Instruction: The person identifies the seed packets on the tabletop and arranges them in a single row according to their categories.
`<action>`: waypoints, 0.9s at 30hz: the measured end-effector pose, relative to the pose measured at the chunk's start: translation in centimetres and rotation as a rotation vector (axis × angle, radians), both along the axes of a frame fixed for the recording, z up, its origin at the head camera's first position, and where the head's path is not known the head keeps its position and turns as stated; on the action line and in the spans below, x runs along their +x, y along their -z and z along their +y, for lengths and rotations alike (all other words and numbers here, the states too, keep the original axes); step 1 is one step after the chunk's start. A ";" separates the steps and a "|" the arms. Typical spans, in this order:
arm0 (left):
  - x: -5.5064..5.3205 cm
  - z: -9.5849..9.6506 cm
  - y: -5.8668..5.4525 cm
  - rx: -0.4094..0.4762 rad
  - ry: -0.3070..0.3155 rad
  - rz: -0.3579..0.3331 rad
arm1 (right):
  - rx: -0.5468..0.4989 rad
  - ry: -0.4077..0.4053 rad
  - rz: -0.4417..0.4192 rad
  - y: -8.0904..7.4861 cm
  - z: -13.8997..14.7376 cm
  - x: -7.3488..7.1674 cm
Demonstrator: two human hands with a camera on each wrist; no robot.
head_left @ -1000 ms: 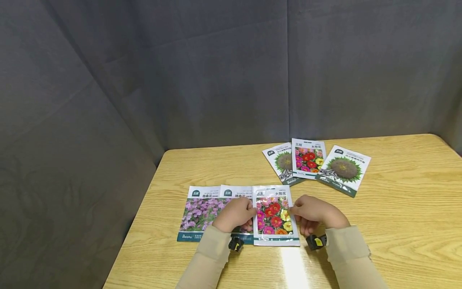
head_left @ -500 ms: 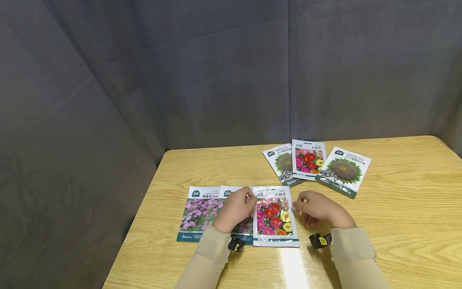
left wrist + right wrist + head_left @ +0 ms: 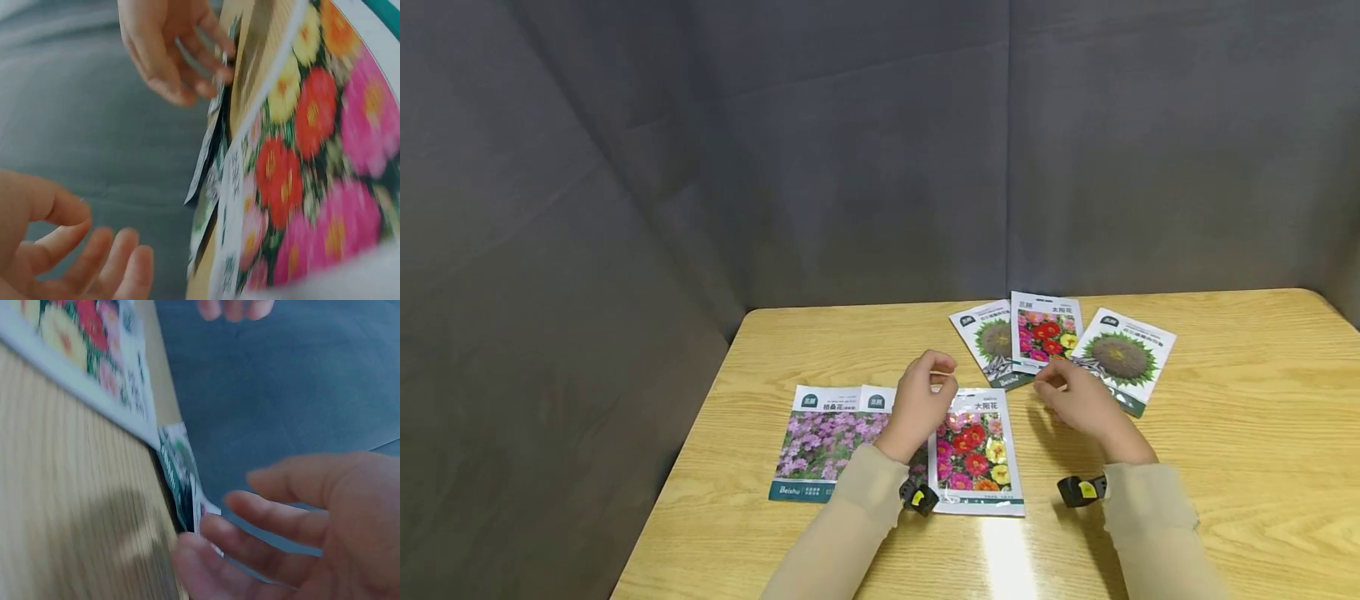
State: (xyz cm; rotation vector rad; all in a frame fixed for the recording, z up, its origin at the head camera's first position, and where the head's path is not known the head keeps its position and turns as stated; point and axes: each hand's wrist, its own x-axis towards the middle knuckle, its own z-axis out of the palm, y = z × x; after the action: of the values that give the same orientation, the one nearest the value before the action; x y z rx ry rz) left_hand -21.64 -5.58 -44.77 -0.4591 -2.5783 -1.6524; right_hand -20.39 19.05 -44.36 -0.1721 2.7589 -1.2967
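Note:
My left hand [image 3: 919, 404] hovers over the top-left corner of a seed packet with red, pink and yellow flowers [image 3: 973, 467]. Its fingers are loosely bent around nothing, as the left wrist view also shows. Under that forearm lies a purple-flower seed packet [image 3: 874, 421], partly covered, with a second purple-flower packet [image 3: 812, 446] at its left. My right hand [image 3: 1084, 407] is in the air, empty, fingers relaxed. It overlaps the lower corner of the right-hand sunflower seed packet [image 3: 1123, 358] in the head view. In the right wrist view its fingers [image 3: 275, 512] are spread apart.
Farther back, another red-flower packet [image 3: 1045, 333] overlaps a sunflower packet [image 3: 988, 337]. The wooden table [image 3: 1247, 433] ends against a grey curtain [image 3: 865, 167] behind and on the left. Each wrist carries a small black camera [image 3: 1081, 492].
Both hands have let go of the near red-flower packet's sides, risen and moved away toward the back of the table. The packets have stayed in place.

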 end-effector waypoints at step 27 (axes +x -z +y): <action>-2.8 8.8 0.9 0.246 -0.010 -0.439 | -0.062 0.157 -0.119 -0.4 7.6 -11.4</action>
State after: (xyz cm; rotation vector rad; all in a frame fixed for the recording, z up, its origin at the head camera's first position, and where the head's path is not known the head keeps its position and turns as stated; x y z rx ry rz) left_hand -24.40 3.24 -45.66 -0.0716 -2.5784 -2.2436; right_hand -31.75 26.66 -43.92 0.1161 2.6797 -1.3806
